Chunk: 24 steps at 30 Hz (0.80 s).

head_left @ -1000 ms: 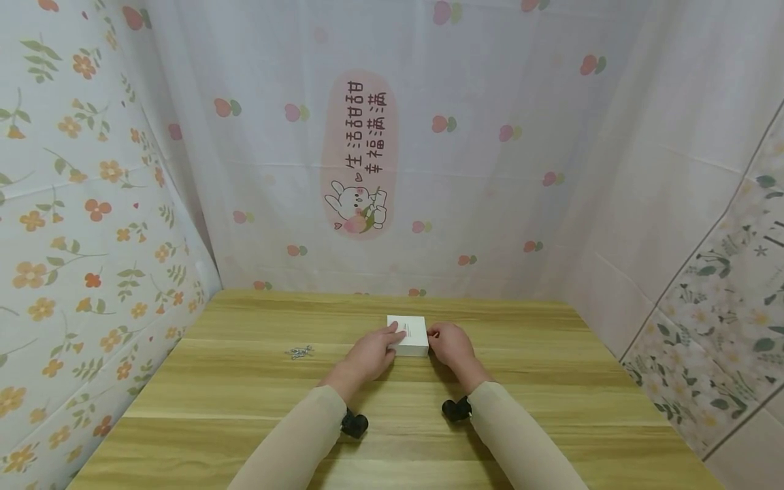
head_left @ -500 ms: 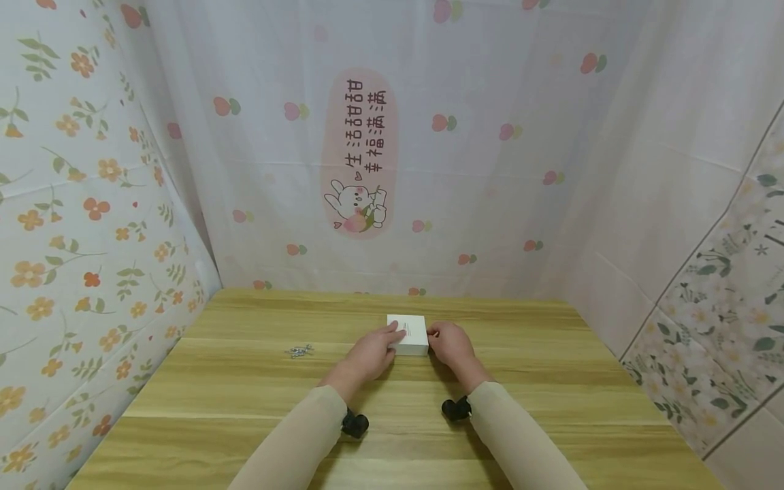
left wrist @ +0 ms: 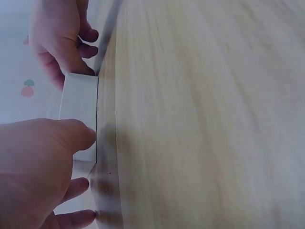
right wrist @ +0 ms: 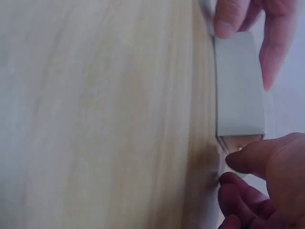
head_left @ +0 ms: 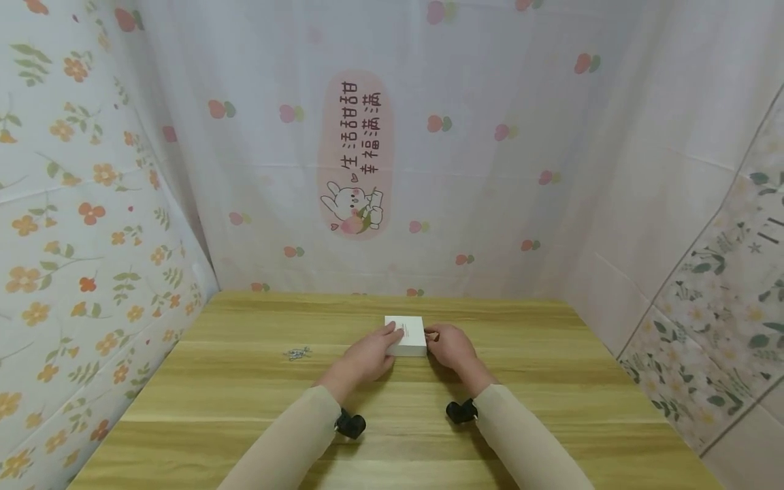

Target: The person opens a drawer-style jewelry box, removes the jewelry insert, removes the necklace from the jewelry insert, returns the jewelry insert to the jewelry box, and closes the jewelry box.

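Note:
A small white cardboard box (head_left: 413,328) with fine dark print on its top lies on the wooden table. My left hand (head_left: 366,355) grips its left end; the thumb presses the near side while fingers lie over the top. At the right end, my right hand (head_left: 452,346) has its fingers curled close, thumb and forefinger at the box's edge. The right wrist view shows the box (right wrist: 239,86) with a brownish opening at that end, where the right thumb (right wrist: 245,160) pinches at the edge. The box's far side is hidden.
A small silvery metal cluster (head_left: 298,353) lies on the wooden table (head_left: 245,395), left of the left hand. Patterned cloth curtains (head_left: 269,190) stand along the back and both sides. Black wrist cameras (head_left: 351,425) sit below each sleeve cuff.
The head view has shifted slightly. Both hands stay at the box; the right hand's fingers have moved only a little at its right end.

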### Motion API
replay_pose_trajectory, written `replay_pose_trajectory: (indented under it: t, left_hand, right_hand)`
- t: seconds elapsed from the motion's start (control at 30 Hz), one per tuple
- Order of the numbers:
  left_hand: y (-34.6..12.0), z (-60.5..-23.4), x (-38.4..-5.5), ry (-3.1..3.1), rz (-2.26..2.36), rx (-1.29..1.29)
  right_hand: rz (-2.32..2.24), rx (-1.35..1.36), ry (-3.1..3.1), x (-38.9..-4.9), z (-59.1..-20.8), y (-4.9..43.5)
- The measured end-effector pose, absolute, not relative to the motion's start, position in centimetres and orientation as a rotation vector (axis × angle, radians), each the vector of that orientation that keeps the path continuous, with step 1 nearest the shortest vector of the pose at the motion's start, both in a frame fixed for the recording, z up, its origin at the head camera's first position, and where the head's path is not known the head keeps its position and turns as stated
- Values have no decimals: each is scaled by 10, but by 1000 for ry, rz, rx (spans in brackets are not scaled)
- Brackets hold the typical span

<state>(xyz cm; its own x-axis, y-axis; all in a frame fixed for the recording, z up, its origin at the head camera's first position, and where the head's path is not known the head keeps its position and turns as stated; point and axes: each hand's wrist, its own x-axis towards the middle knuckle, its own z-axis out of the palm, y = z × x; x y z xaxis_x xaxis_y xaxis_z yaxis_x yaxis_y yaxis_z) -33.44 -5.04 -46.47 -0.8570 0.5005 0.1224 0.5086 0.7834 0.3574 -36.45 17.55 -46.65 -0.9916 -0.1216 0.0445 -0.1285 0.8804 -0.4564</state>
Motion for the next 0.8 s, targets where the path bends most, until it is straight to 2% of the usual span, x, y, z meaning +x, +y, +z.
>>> replay_pose_trajectory:
  t: [0.2, 0.57, 0.8]
  left_hand:
    - [-43, -460, -324, -2922, -508, -738]
    - [0, -465, -284, -2972, -306, -592]
    - [4, -470, -290, -3014, -290, -506]
  right_hand:
    - [755, 219, -3003, -361, -462, 186]
    - [814, 134, -3030, -361, -461, 209]
    - [853, 131, -3004, -360, -459, 214]
